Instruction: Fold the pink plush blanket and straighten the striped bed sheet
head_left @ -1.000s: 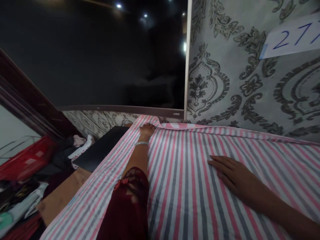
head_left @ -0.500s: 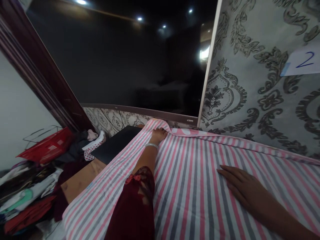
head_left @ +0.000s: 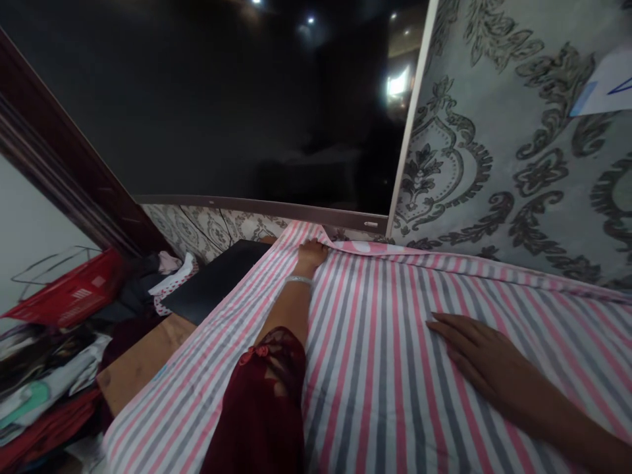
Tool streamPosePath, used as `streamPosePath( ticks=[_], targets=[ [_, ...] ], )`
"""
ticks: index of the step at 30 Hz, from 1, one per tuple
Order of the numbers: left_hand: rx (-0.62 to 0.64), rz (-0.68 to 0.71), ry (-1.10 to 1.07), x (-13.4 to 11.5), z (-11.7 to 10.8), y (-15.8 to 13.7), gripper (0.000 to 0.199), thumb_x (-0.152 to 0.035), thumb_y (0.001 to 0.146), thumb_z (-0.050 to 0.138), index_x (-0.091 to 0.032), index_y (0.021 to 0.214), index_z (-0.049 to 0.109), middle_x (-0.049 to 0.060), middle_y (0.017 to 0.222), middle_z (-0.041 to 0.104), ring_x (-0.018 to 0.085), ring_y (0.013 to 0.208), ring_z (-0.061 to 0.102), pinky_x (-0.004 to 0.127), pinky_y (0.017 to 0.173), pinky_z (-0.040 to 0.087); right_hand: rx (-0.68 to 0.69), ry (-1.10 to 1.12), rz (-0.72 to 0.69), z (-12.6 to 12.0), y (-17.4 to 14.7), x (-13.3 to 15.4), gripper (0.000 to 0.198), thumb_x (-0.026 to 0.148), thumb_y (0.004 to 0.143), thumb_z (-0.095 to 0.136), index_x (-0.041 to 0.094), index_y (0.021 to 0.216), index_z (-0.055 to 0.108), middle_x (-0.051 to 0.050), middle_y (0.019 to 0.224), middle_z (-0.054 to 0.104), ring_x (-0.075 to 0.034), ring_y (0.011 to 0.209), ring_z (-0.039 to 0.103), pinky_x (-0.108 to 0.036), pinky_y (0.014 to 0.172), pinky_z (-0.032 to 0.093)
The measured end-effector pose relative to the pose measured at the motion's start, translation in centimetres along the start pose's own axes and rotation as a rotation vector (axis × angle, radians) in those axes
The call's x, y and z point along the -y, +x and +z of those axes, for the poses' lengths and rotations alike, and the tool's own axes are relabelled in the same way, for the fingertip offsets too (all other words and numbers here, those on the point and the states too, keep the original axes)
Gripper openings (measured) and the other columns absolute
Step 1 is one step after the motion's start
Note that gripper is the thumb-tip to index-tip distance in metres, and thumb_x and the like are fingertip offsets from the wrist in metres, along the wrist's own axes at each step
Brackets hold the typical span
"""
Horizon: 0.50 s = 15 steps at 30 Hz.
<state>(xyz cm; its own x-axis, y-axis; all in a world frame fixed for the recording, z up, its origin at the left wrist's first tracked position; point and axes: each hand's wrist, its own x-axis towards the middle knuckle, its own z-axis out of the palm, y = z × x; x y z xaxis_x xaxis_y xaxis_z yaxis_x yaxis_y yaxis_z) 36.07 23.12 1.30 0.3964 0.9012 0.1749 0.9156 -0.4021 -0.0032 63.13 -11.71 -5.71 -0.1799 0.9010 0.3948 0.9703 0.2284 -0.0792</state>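
A white sheet with pink and grey stripes [head_left: 365, 342] lies spread in front of me. Its far edge is folded over and shows a pink underside with pale patches. At that far edge, beneath the television, my left hand [head_left: 313, 253] is closed on the sheet, its fingers curled into the cloth. My right hand [head_left: 486, 359] rests flat on the striped surface to the right, fingers stretched out and holding nothing. What the sheet covers is hidden.
A large dark television [head_left: 247, 118] hangs on patterned wallpaper [head_left: 454, 158] just behind the sheet. A black flat panel [head_left: 217, 280] and a brown board [head_left: 143, 359] lie at the left. Beyond them are a red basket [head_left: 64, 296] and piled clothes [head_left: 54, 395].
The view has shifted a little, so the surroundings sit further left and higher. The raised fold by my left hand looks flatter. My right hand stays flat on the sheet.
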Motion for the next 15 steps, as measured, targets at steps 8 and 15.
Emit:
streamPosePath(
  ticks=[8,15],
  targets=[
    [0.029,-0.120,-0.017,1.1,-0.9,-0.3,0.054,-0.048,0.101,0.036,-0.022,0.135,0.068,0.015,0.143,0.061,0.032,0.133,0.053,0.044,0.111,0.040,0.022,0.037,0.041,-0.9,0.7,0.8,0.050,0.050,0.106,0.029,0.034,0.145,0.056,-0.004,0.152,0.053,-0.028,0.135,0.053,-0.051,0.106,0.050],
    [0.098,-0.300,-0.007,7.0,-3.3,-3.1,0.057,-0.052,0.100,0.034,-0.027,0.147,0.056,0.014,0.159,0.047,0.039,0.148,0.037,0.064,0.117,0.029,0.012,0.060,0.056,-0.6,0.8,0.9,0.053,0.052,0.105,0.029,0.033,0.144,0.059,-0.006,0.149,0.056,-0.029,0.133,0.055,-0.051,0.106,0.049]
  ],
)
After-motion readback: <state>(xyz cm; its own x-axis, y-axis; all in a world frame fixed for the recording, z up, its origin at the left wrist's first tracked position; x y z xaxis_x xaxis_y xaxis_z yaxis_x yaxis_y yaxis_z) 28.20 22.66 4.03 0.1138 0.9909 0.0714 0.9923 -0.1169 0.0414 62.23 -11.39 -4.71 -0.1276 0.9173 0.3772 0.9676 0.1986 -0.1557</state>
